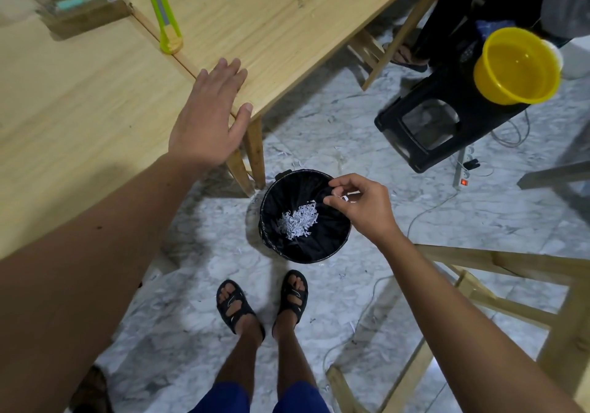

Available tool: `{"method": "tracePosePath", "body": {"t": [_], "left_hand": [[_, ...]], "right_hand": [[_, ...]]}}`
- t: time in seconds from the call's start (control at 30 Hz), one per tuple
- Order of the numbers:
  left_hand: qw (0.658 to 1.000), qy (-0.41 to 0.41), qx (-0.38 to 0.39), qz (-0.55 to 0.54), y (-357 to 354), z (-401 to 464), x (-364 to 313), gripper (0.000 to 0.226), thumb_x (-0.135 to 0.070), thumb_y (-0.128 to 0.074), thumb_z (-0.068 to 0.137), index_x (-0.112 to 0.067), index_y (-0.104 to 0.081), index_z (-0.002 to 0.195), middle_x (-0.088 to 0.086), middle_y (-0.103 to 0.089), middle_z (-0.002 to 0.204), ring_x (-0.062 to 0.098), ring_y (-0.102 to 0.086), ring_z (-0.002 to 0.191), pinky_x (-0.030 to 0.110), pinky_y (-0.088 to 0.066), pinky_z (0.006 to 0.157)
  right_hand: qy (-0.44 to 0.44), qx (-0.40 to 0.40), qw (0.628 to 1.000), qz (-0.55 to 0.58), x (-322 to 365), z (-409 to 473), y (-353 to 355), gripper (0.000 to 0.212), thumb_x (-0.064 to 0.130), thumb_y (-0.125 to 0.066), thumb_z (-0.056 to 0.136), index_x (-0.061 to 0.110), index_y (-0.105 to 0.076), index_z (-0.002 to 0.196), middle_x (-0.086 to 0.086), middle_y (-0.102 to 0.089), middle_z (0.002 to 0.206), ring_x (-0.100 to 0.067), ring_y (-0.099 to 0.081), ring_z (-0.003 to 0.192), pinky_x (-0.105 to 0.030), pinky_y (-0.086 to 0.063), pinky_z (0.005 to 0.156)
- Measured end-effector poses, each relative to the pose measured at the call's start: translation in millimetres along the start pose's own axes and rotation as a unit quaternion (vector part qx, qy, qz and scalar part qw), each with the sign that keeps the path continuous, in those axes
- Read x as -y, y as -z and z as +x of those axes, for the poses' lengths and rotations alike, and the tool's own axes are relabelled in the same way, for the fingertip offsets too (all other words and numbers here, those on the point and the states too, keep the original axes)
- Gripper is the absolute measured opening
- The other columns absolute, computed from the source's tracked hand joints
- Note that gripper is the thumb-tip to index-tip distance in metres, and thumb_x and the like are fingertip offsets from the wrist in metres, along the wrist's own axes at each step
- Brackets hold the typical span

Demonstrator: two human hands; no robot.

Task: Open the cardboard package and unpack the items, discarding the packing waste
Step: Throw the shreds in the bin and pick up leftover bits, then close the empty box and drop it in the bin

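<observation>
A round bin lined with a black bag [332, 240] stands on the marble floor beside the table leg, with a heap of white shredded paper [298, 224] inside. My right hand [360, 205] hovers over the bin's right rim, fingertips pinched on a few white paper shreds [343, 197]. My left hand [210, 118] is spread flat over the wooden table's [79, 109] near corner, holding nothing. The cardboard package [83, 10] sits blurred at the table's far left, open, with a teal item inside. A green utility knife [162, 13] lies on the table beside it.
A black plastic stool [440, 125] stands at right with a yellow bowl [517, 67] on it. A power strip and cables [463, 176] lie on the floor. A wooden frame [479, 288] is at lower right. Another person's sandalled foot [408, 58] stands beyond the table. Paper scraps litter the floor.
</observation>
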State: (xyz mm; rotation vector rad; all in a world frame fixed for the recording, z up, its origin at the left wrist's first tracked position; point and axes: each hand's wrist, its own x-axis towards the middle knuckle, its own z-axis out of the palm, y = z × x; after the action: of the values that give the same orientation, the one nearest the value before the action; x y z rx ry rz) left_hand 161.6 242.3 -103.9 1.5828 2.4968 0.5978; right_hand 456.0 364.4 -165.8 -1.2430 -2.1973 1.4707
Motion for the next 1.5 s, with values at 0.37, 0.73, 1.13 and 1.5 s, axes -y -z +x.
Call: {"method": "tracePosePath", "body": {"t": [0.37, 0.73, 1.13, 1.5], "left_hand": [[0.998, -0.02, 0.042, -0.048, -24, -7, -15, 0.057, -0.037, -0.039, 0.109, -0.012, -0.032, 0.16, 0.005, -0.025, 0.17, 0.02, -0.013, 0.16, 0.041, -0.006, 0.131], [0.993, 0.0, 0.044, -0.107, -17, -14, -11, 0.054, -0.028, -0.049, 0.107, -0.011, -0.038, 0.157, 0.005, -0.032, 0.167, 0.019, -0.018, 0.159, 0.04, -0.013, 0.13], [0.984, 0.135, -0.044, -0.11, 74, -97, 71, 0.05, -0.025, -0.055, 0.104, -0.016, -0.046, 0.152, 0.002, -0.047, 0.157, 0.015, -0.033, 0.151, 0.039, -0.032, 0.123], [0.955, 0.222, -0.196, -0.026, 215, -171, 172, 0.043, -0.019, -0.056, 0.102, -0.013, -0.054, 0.145, 0.005, -0.054, 0.149, 0.017, -0.041, 0.145, 0.025, -0.026, 0.121]], "right_hand": [[-0.023, -0.019, 1.0, 0.005, -12, -25, 8, 0.023, 0.015, -0.094, 0.073, 0.01, -0.073, 0.081, -0.008, -0.075, 0.083, -0.024, -0.072, 0.079, -0.031, -0.062, 0.079], [-0.018, -0.012, 1.0, -0.003, -2, -31, 3, 0.02, 0.014, -0.092, 0.075, 0.015, -0.074, 0.081, -0.001, -0.076, 0.085, -0.019, -0.074, 0.081, -0.037, -0.063, 0.084], [0.085, 0.076, 0.993, -0.029, 140, 11, -56, 0.014, 0.019, -0.088, 0.08, 0.021, -0.074, 0.082, 0.004, -0.077, 0.084, -0.012, -0.074, 0.08, -0.035, -0.063, 0.082], [0.231, 0.191, 0.954, 0.0, 325, 54, -224, 0.026, 0.03, -0.091, 0.077, 0.027, -0.077, 0.098, 0.005, -0.075, 0.085, -0.015, -0.073, 0.082, -0.038, -0.062, 0.082]]}}
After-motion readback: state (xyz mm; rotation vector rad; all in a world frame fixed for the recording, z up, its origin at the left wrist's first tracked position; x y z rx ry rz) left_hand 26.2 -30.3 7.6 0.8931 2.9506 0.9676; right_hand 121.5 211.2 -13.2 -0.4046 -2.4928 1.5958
